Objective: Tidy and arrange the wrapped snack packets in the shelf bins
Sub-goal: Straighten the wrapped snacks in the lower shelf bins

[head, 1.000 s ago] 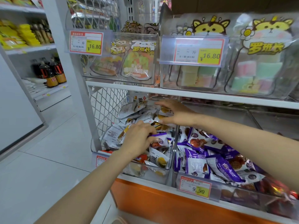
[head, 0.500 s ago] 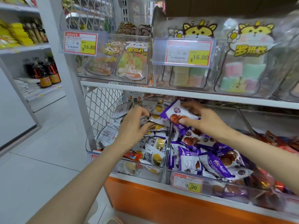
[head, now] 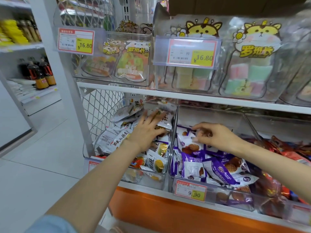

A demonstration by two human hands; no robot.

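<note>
**Both hands down in the lower snack bins**

I saw the left hand reaching into the clear left bin on the lower shelf. Its fingers were spread wide and lay flat on the heap of white snack packets, with the fingertips on a packet near the back of the pile. It gripped nothing that I could make out.

The right hand was over the neighbouring right bin, just across the clear divider. Its fingers were curled downward, and thumb and forefinger pinched the top of a purple packet that stood near the divider, on top of the other purple packets filling that bin.

A price tag reading 9.90 was clipped to the front of the right bin. Red packets were piled further right. On the upper shelf stood clear bins of cartoon-cat pouches, with a 16.80 tag in front.
</note>
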